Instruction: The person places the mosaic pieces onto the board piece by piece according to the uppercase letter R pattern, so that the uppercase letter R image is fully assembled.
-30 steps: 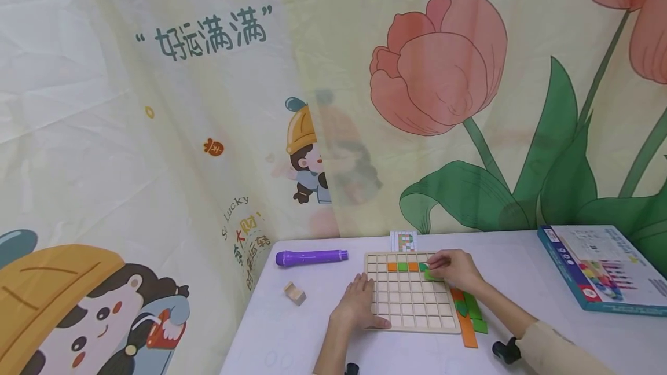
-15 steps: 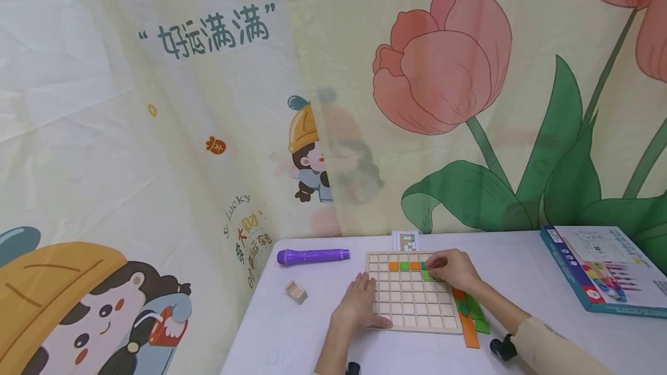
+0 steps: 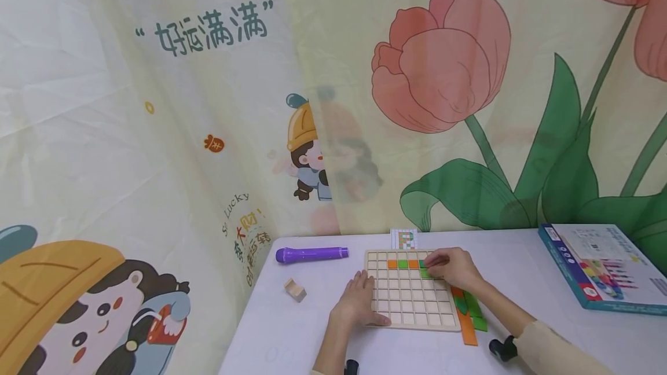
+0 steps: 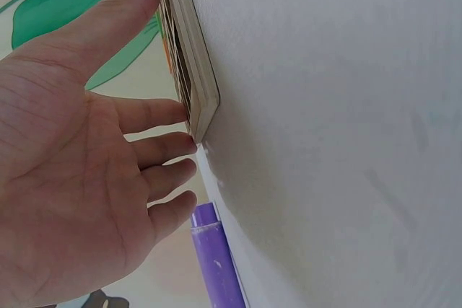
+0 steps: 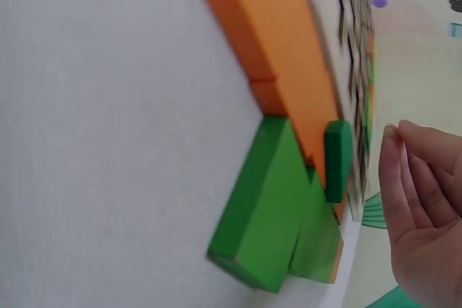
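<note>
A wooden grid board lies on the white table. Along its left edge rests my left hand, fingers straight and spread, thumb on the front left corner; in the left wrist view its fingertips touch the board's side. Orange tiles and a light green tile sit in a row near the top, a dark green tile at its right end. Below that lies another light green tile, partly covered by my right hand. The right thumb and fingertips meet above it, with nothing showing between them.
Orange strips and green blocks lie by the board's right edge. A pattern card stands behind it. To the left are a purple microphone-shaped tube and a small wooden block; a flat box lies at right.
My right hand has shifted slightly left over the board, and the light green tile under it now lies further left, below the dark green one. The left hand stays in place.
</note>
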`<action>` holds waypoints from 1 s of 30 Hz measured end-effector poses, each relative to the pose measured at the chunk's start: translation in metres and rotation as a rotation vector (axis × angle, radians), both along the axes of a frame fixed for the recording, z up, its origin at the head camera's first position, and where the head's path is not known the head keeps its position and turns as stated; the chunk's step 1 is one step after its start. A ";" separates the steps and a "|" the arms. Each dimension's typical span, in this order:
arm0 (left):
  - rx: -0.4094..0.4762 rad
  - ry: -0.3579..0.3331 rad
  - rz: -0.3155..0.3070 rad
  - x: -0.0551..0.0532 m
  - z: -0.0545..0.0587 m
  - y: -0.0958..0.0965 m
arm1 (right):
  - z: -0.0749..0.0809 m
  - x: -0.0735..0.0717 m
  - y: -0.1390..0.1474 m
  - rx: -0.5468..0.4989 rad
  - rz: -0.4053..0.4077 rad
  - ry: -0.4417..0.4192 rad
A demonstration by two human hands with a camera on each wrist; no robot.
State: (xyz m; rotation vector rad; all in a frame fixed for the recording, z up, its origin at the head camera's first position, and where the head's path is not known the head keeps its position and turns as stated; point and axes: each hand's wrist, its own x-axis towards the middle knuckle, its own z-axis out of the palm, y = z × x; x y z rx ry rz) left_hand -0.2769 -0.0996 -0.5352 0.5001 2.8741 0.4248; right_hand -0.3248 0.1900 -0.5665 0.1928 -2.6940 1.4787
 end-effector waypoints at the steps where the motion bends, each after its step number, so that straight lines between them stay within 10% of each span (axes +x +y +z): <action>1: 0.001 0.000 -0.001 0.000 0.000 0.000 | 0.001 0.001 0.001 -0.011 -0.009 0.002; 13: 0.016 -0.008 -0.003 0.001 0.002 -0.002 | 0.018 0.013 0.017 -0.039 -0.066 0.081; 30: 0.016 -0.007 -0.007 0.001 0.002 0.000 | 0.001 0.037 0.050 0.093 -0.114 0.037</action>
